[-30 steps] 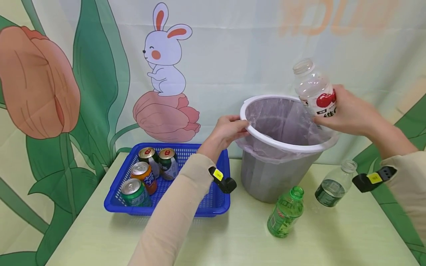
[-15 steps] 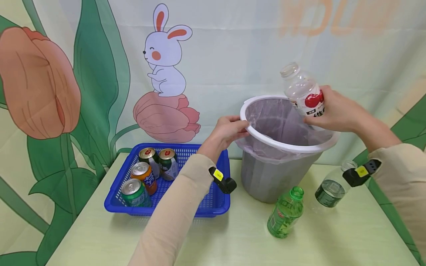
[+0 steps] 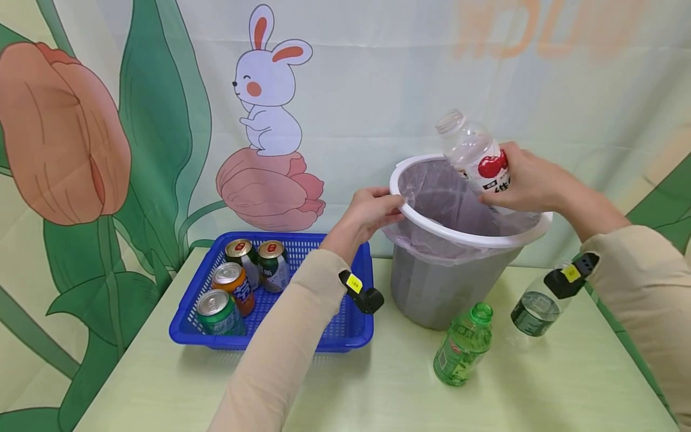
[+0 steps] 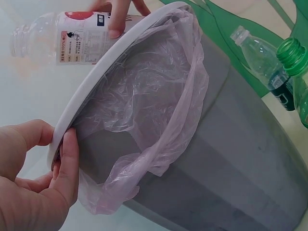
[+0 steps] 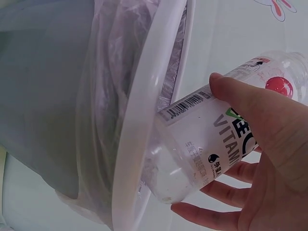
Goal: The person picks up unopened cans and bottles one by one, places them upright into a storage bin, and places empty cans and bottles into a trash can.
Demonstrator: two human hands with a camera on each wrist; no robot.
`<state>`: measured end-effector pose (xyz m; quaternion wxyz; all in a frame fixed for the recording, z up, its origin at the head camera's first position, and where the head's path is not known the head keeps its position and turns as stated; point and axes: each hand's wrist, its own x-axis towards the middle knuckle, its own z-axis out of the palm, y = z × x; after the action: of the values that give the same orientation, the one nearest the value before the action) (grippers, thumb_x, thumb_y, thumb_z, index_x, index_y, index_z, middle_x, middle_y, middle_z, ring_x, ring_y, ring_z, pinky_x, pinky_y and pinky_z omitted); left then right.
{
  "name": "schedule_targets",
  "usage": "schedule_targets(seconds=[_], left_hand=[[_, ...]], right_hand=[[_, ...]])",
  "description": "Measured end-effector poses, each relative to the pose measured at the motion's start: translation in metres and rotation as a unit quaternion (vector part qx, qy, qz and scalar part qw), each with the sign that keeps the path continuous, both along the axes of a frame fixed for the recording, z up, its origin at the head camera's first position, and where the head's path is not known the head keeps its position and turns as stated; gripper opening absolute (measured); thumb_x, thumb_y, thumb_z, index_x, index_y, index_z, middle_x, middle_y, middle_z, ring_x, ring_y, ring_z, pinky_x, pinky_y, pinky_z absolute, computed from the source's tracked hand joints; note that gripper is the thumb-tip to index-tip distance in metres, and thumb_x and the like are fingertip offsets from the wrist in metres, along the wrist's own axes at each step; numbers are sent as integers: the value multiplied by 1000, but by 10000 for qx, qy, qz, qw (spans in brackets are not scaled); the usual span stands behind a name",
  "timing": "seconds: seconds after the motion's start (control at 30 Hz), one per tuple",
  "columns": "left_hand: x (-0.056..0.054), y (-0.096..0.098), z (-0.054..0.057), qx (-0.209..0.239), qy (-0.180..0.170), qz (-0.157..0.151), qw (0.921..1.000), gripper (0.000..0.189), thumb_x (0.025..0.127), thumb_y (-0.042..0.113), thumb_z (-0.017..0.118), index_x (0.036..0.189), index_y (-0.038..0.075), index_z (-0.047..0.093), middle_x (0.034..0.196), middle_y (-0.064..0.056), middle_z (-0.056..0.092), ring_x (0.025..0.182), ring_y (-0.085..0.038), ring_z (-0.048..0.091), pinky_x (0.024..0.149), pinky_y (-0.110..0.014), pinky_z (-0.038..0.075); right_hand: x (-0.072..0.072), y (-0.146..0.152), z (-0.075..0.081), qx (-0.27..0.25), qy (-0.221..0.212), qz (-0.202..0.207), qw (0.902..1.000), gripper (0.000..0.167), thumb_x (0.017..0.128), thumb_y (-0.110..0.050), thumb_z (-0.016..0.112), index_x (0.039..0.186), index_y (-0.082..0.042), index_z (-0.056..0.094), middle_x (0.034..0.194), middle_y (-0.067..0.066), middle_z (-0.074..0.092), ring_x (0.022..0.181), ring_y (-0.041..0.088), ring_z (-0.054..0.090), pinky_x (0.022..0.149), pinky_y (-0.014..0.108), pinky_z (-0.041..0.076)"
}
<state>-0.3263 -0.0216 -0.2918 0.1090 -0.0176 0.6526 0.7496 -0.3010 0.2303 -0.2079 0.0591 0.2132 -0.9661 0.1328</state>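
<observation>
A grey bin with a white rim and a pale plastic liner stands tilted on the table. My left hand grips the rim at its left side. My right hand holds a clear uncapped bottle with a red apple label, tilted, its base low inside the bin's right side. In the right wrist view the fingers wrap round the bottle, whose base sits just inside the rim.
A blue basket with several drink cans sits left of the bin. A green bottle and a clear bottle with a dark label stand uncapped in front of and right of the bin. A printed backdrop hangs behind.
My right hand has carried the apple-label bottle leftward and down, tilting it, so its base now dips inside the bin. The left hand stays on the rim.
</observation>
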Motion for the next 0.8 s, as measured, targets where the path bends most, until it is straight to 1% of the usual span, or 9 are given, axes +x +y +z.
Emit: schedule_targets(seconds=[0.2, 0.6, 0.8], left_hand=[[0, 0, 1, -6, -21, -12, 10000, 52, 84, 5, 63, 133, 2, 44, 114, -13, 57, 90, -22, 64, 75, -28, 55], [0, 1, 1, 9, -15, -22, 10000, 52, 84, 5, 62, 133, 2, 44, 113, -13, 56, 89, -21, 64, 74, -27, 55], [-1, 0, 0, 39, -7, -9, 10000, 50, 85, 4, 62, 132, 1, 45, 112, -14, 57, 89, -21, 63, 75, -28, 55]], right_hand=[[-1, -4, 1, 52, -14, 74, 10000, 73, 75, -25, 73, 127, 5, 30, 106, 20, 52, 91, 31, 54, 76, 43, 46], [-5, -10, -4, 227, -36, 243, 9994, 68, 74, -21, 72, 123, 5, 33, 102, 19, 53, 87, 27, 54, 72, 36, 45], [-4, -11, -5, 132, -146, 285, 9994, 68, 75, -19, 72, 124, 6, 31, 103, 20, 52, 88, 28, 54, 74, 39, 47]])
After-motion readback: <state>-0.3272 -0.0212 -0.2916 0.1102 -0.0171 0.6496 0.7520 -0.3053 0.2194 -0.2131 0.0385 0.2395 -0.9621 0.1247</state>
